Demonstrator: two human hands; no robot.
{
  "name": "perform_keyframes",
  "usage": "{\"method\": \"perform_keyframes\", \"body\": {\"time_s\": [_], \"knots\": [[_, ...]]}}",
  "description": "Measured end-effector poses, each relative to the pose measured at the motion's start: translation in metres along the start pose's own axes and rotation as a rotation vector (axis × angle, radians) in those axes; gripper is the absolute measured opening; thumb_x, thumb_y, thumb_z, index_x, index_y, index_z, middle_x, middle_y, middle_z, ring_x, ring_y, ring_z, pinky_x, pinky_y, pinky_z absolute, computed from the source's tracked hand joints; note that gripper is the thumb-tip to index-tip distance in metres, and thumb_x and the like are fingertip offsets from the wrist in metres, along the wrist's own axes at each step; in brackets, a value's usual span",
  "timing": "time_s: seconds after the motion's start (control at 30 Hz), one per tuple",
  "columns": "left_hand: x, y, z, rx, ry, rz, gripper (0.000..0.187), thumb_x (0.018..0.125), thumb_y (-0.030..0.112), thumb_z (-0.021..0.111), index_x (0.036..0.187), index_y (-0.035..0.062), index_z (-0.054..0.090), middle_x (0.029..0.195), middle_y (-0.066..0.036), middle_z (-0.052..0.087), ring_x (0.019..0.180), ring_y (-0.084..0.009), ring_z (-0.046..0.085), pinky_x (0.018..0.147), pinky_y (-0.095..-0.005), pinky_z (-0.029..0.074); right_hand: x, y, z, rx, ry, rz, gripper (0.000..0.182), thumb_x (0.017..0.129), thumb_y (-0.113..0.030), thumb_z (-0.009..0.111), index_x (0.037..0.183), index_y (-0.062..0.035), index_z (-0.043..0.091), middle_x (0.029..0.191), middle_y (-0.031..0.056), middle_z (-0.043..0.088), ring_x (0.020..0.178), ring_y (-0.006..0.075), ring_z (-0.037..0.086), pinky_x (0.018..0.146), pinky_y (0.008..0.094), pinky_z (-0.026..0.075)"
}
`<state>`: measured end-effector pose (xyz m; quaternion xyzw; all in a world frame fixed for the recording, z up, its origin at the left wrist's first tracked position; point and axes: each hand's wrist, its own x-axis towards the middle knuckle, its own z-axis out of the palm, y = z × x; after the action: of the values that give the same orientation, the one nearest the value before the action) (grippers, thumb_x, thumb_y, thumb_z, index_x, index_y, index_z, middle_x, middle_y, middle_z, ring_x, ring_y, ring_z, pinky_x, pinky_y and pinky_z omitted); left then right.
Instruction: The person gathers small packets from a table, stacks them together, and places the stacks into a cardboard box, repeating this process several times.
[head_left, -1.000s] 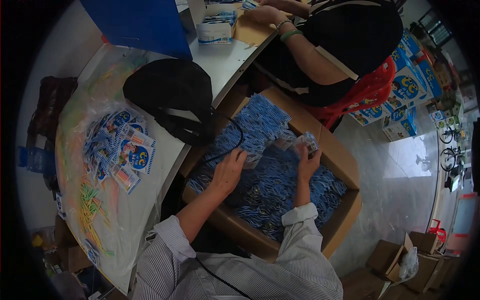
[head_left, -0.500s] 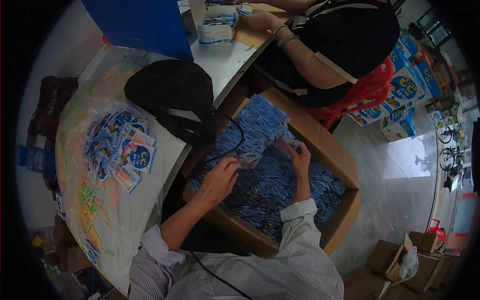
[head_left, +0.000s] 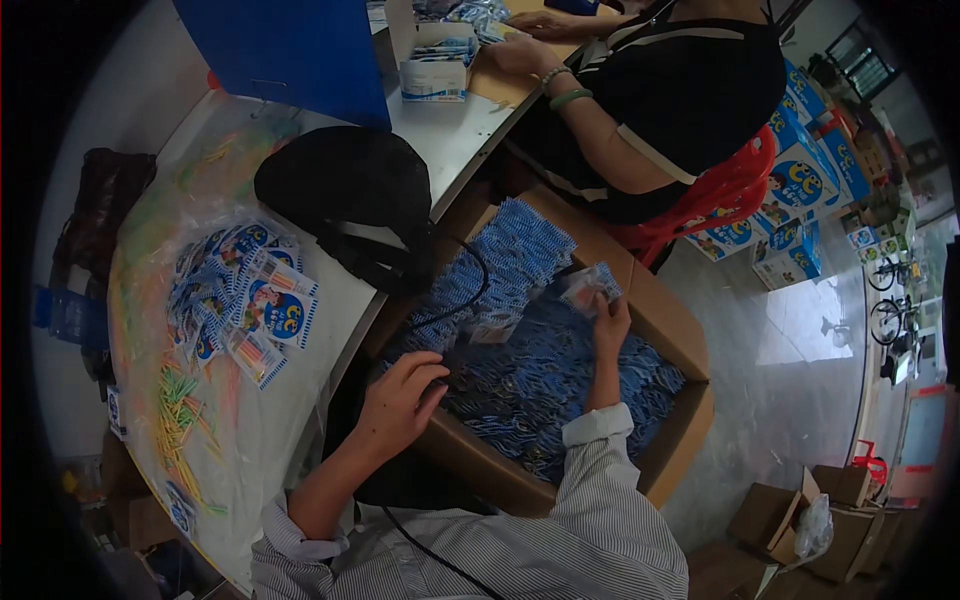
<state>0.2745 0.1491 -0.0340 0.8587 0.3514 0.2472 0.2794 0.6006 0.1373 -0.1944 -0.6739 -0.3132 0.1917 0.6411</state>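
Note:
My right hand (head_left: 610,322) is closed on the edge of a small clear-windowed packet (head_left: 583,287), over the cardboard box (head_left: 682,432). Blue-and-white striped packets (head_left: 540,385) fill the box in rows, packed on edge, with a raised stack (head_left: 520,243) toward its far side. A loose packet (head_left: 493,329) lies at the near end of that stack. At the box's left edge is my left hand (head_left: 402,402), its fingers bent but apart from the thumb, with nothing visible in them.
On the table (head_left: 325,330) to my left are a pile of packets (head_left: 240,295), loose coloured sticks (head_left: 180,420) and a black bag (head_left: 345,195). A blue panel (head_left: 290,60) stands behind. Another person (head_left: 690,95) sits on a red chair (head_left: 700,205) beyond the box.
My left hand has come away from the stack, back toward the box's left edge, its fingers spreading. My right hand has lifted the packet slightly away from the stack.

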Motion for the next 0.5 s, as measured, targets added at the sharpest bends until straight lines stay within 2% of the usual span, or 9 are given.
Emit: {"method": "perform_keyframes", "body": {"time_s": [0.03,0.1,0.13,0.2,0.33,0.4,0.43,0.5], "knots": [[-0.003,0.002,-0.002,-0.026,-0.007,-0.032,0.021,0.072,0.003,0.061,0.092,0.0042,0.054,0.1,-0.009,0.052,0.088,-0.0265,0.056,0.07,-0.0323,0.047,0.003,-0.002,0.008,0.001,0.002,-0.005,0.025,0.079,-0.011,0.057,0.101,0.001,0.052,0.084,0.0061,0.059,0.079,0.0162,0.055,0.072,0.0281,0.042],[-0.008,0.004,-0.003,-0.053,-0.014,-0.061,0.021,0.072,0.002,0.061,0.092,0.0038,0.054,0.1,-0.009,0.052,0.088,-0.0263,0.056,0.071,-0.0324,0.047,0.004,-0.002,0.025,-0.386,0.01,-0.088,0.03,0.079,-0.014,0.056,0.105,0.0013,0.049,0.09,0.0121,0.058,0.086,0.0234,0.056,0.075,0.0307,0.042],[-0.011,0.004,-0.004,-0.044,-0.003,-0.055,0.021,0.071,0.002,0.061,0.091,0.0031,0.054,0.1,-0.009,0.052,0.088,-0.0263,0.056,0.071,-0.0321,0.047,0.001,0.006,0.03,-0.387,0.014,-0.09,0.03,0.079,-0.014,0.056,0.105,0.0013,0.049,0.09,0.0121,0.058,0.086,0.0234,0.056,0.075,0.0307,0.042],[-0.016,0.001,-0.007,-0.032,0.014,-0.037,0.021,0.071,0.001,0.061,0.091,0.0025,0.054,0.099,-0.01,0.052,0.088,-0.0263,0.056,0.07,-0.0317,0.047,0.001,0.018,0.043,-0.398,0.155,-0.206,0.037,0.079,-0.016,0.057,0.109,0.0018,0.046,0.099,0.0179,0.055,0.094,0.0283,0.054,0.078,0.0332,0.042],[-0.029,-0.001,-0.013,-0.018,0.062,-0.056,0.02,0.072,0.001,0.06,0.091,0.0014,0.054,0.097,-0.011,0.053,0.086,-0.0262,0.056,0.067,-0.0291,0.047,-0.011,0.021,0.048,-0.184,0.214,-0.091,0.043,0.076,-0.015,0.062,0.111,0.0018,0.044,0.103,0.0174,0.054,0.1,0.0257,0.052,0.079,0.0336,0.042],[-0.034,0.0,-0.015,-0.03,0.082,-0.073,0.02,0.072,0.001,0.06,0.091,0.0011,0.054,0.096,-0.012,0.053,0.085,-0.0259,0.056,0.066,-0.0284,0.047,-0.016,0.028,0.052,0.086,0.372,-0.06,0.046,0.071,-0.013,0.068,0.108,0.0005,0.045,0.098,0.0119,0.054,0.091,0.0188,0.054,0.077,0.0279,0.042],[-0.036,0.0,-0.016,-0.085,0.078,-0.139,0.02,0.072,0.001,0.06,0.091,0.001,0.054,0.095,-0.012,0.053,0.083,-0.0257,0.056,0.066,-0.0284,0.047,-0.019,0.03,0.05,0.088,0.377,-0.063,0.046,0.071,-0.013,0.068,0.108,0.0005,0.045,0.098,0.0119,0.054,0.091,0.0188,0.054,0.077,0.0279,0.042],[-0.039,0.002,-0.017,-0.141,0.077,-0.203,0.019,0.072,0.0,0.059,0.091,0.0009,0.054,0.094,-0.012,0.054,0.082,-0.0254,0.056,0.066,-0.0284,0.047,-0.024,0.03,0.043,-0.205,0.382,0.006,0.043,0.069,-0.013,0.07,0.104,-0.0012,0.049,0.094,0.0114,0.056,0.084,0.0193,0.056,0.07,0.0299,0.044]]}}
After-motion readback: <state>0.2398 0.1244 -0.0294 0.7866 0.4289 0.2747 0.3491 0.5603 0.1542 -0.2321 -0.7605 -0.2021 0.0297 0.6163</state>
